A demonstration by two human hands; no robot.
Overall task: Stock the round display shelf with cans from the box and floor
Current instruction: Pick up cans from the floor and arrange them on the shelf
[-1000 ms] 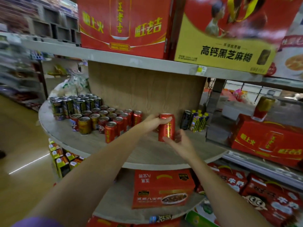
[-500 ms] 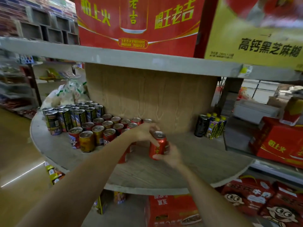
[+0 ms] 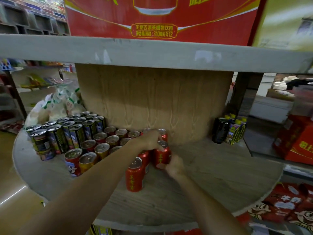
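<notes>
Nearest, a lone red can [image 3: 134,174] stands on the round shelf [image 3: 211,180], just short and left of the grip; beyond it both hands close on the held can [image 3: 160,156], right hand [image 3: 174,167] curled at its base, left hand [image 3: 149,140] curled over its rim, likely to seat it upright and flush against the red row [image 3: 118,138]; further left stand dark cans [image 3: 67,131]; behind rises the wooden core [image 3: 152,102].
</notes>
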